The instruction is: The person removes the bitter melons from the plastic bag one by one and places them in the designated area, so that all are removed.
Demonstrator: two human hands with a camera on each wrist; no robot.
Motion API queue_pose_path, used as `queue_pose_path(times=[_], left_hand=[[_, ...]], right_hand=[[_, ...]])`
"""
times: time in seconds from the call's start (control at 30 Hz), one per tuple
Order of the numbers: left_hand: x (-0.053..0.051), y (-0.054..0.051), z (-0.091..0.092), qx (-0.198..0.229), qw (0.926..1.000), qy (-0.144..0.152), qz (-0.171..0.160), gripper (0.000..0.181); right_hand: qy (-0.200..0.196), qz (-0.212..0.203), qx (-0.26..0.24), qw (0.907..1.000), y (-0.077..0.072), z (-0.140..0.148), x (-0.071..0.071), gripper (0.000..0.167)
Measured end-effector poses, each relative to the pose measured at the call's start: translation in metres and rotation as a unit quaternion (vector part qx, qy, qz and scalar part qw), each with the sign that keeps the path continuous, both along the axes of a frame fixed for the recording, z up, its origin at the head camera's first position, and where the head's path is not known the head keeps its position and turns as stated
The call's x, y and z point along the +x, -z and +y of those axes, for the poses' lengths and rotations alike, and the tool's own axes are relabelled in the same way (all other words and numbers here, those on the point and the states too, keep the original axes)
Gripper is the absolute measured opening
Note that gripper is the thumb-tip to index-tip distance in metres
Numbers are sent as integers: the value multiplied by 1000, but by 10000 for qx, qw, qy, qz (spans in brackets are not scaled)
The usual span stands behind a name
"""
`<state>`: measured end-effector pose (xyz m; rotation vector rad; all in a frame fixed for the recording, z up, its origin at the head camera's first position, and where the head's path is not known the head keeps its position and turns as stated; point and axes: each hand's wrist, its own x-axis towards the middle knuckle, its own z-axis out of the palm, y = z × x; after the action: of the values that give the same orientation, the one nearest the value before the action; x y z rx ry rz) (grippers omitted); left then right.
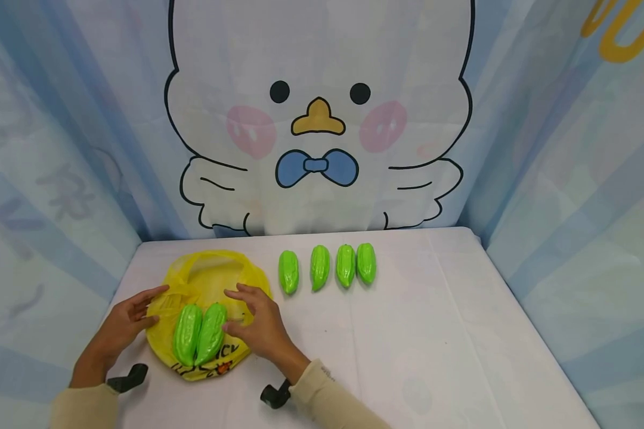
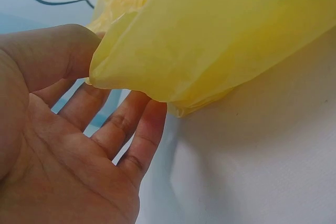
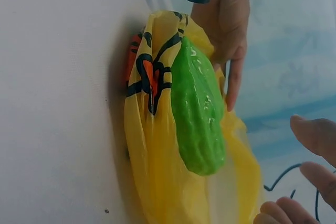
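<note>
A yellow plastic bag (image 1: pixel 214 265) with black print lies spread on the left of the table. On it, side by side, rest two glossy green bitter melons, a left one (image 1: pixel 187 335) and a right one (image 1: pixel 211 333). At the bag's left edge is my left hand (image 1: pixel 120 328), thumb and fingers spread apart; in the left wrist view the fingertips touch the bag's edge and are partly hidden by it. My right hand (image 1: pixel 263 328) hovers by the right bitter melon, fingers parted and holding nothing. The right wrist view shows one bitter melon (image 3: pixel 198 111) up close.
Several more green bitter melons (image 1: pixel 319 268) lie in a row behind and right of the bag. The white-covered table (image 1: pixel 408 333) is bordered by printed curtains (image 1: pixel 579 179) at the back and both sides. Each wrist carries a dark camera mount (image 1: pixel 129 379).
</note>
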<state>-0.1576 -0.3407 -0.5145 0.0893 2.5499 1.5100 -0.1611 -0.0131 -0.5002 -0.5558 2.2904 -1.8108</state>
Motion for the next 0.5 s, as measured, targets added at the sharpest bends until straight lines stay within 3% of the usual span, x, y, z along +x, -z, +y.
queue_pose_path(times=[0.5], left_hand=[[0, -3, 0, -71, 9997, -67, -210, 70]], right_hand=[[-132, 134, 586, 9981, 10, -26, 2, 62]])
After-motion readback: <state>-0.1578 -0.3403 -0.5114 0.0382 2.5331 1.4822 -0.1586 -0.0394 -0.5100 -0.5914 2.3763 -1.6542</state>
